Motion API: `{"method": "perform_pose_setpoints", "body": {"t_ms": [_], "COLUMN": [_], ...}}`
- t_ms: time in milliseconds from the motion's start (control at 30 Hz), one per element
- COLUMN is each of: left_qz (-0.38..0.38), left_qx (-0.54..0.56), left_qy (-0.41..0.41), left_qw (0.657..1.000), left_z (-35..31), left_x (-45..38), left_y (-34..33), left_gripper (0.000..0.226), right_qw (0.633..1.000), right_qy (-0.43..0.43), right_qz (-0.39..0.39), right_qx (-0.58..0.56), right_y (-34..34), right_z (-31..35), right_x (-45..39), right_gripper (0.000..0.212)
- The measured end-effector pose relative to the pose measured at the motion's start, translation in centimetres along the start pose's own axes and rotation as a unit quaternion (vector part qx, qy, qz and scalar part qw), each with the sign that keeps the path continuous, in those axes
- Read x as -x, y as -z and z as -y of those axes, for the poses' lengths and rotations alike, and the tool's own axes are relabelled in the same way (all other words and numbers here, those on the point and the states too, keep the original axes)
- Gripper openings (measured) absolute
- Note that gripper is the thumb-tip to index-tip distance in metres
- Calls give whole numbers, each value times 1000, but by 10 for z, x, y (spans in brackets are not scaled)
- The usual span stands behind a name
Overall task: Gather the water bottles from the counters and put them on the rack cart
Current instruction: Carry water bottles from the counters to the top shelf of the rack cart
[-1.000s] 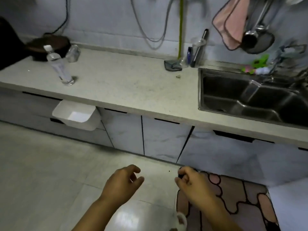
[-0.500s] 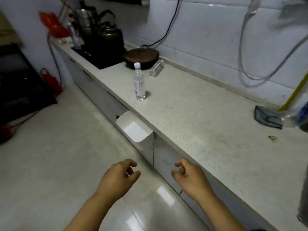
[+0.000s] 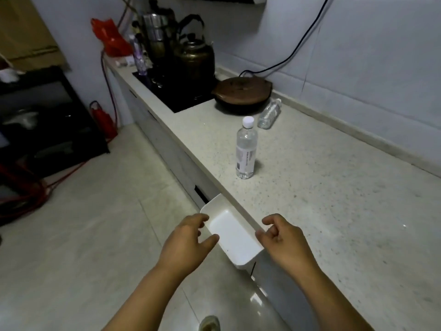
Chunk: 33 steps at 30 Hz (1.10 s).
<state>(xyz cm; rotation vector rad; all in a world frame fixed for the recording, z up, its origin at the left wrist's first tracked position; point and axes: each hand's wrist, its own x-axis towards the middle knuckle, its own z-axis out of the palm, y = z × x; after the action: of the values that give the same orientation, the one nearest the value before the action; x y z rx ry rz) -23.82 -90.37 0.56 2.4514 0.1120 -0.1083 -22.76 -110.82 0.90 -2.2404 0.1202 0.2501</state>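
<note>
Both hands are empty, fingers loosely curled. The upright bottle (image 3: 246,149) stands on the desk (image 3: 334,199) near its front edge, ahead of the right hand (image 3: 284,240), which looks nearer than the left hand (image 3: 188,240). A second bottle (image 3: 269,113) lies on its side further back, beside the brown pot (image 3: 242,93).

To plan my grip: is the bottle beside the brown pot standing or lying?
Lying: the clear bottle rests on its side on the counter, beside the brown pot.

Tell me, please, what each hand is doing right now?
Left hand: open, fingers loosely curled, holding nothing.
Right hand: open, fingers loosely curled, holding nothing.
</note>
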Motion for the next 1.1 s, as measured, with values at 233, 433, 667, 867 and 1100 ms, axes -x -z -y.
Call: {"method": "perform_pose_setpoints", "body": {"t_ms": [233, 433, 667, 867, 1100], "left_qz": [55, 55, 37, -4, -61], "left_qx": [53, 127, 183, 208, 215], "left_qy": [-68, -74, -4, 17, 27], "left_qw": [995, 988, 982, 978, 974], "left_z": [-38, -71, -80, -93, -107], "left_x": [-154, -241, -307, -377, -455], "left_y": [10, -17, -51, -38, -16], "left_gripper": [83, 80, 71, 63, 57], "right_qw": [991, 983, 986, 991, 993], "right_qy": [-55, -98, -96, -71, -46], "right_qz": [-115, -149, -135, -107, -106], "right_qx": [-42, -41, -27, -28, -6], "right_y": [16, 38, 59, 82, 82], "right_z": [39, 44, 41, 34, 15], "right_x": [-80, -145, -248, -354, -486], "right_gripper": [37, 38, 34, 32, 36]}}
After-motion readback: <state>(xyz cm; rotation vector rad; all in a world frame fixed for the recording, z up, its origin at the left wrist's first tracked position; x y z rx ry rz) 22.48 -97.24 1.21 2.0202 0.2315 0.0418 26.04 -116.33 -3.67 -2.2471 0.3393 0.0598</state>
